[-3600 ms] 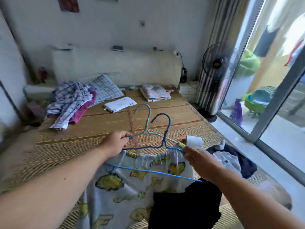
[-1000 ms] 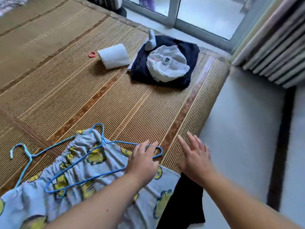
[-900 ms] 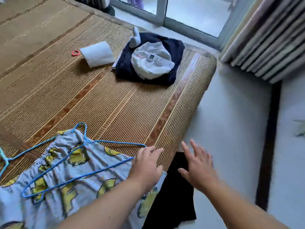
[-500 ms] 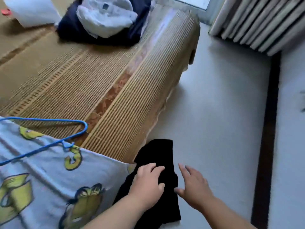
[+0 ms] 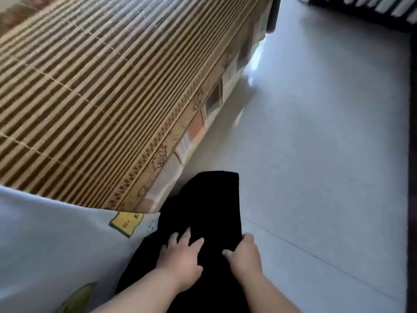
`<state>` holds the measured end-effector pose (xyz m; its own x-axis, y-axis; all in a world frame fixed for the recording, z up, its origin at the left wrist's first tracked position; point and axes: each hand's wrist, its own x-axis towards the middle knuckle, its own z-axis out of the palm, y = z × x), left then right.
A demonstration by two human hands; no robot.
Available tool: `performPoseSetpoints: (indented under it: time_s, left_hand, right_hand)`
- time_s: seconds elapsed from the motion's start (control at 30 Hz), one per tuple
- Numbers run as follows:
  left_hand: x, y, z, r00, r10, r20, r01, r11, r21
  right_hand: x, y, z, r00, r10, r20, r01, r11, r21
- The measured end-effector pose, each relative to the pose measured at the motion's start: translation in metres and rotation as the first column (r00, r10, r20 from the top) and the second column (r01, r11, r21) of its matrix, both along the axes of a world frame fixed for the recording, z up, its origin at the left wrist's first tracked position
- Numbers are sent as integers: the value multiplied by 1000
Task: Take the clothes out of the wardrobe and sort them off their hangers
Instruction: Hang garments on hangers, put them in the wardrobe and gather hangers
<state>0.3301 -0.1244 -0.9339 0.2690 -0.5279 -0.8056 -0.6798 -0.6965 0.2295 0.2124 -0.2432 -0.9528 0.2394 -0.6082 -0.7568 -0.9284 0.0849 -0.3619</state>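
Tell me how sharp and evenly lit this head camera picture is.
Head view: the bamboo mat is streaked with motion blur, the black garment is too dark for detail, glare brightens the floor, wide-angle distortion bends the bed edge.

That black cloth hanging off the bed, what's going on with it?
A person is bent over the edge of the bed, both hands on the black garment that hangs down toward the floor. The left hand presses flat on it, while the right hand grips its right edge. Beside it lies a pale printed garment on the woven bed mat. No hanger is visible in this view.
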Motion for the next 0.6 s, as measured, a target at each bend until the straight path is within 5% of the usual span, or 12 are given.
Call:
performPoseSetpoints:
  time_s: [0.17,0.3,0.47,0.6]
  left_hand:
    - [8,-13,22,993,93,-69,-97,994,-57]
    - [-2,-39,84,991,129,-36,-134,965,-225]
    - [-12,-67,207,946,274,-174,-322,868,-379]
    - [-13,-83,326,929,318,-189,-369,796,-479]
  right_hand:
    - [1,-14,27,994,114,-1,-114,993,-23]
    - [4,-31,101,972,39,233,-26,998,-57]
    - [19,-50,241,855,-355,377,243,918,314]
    - [21,-63,374,829,-292,477,62,896,440]
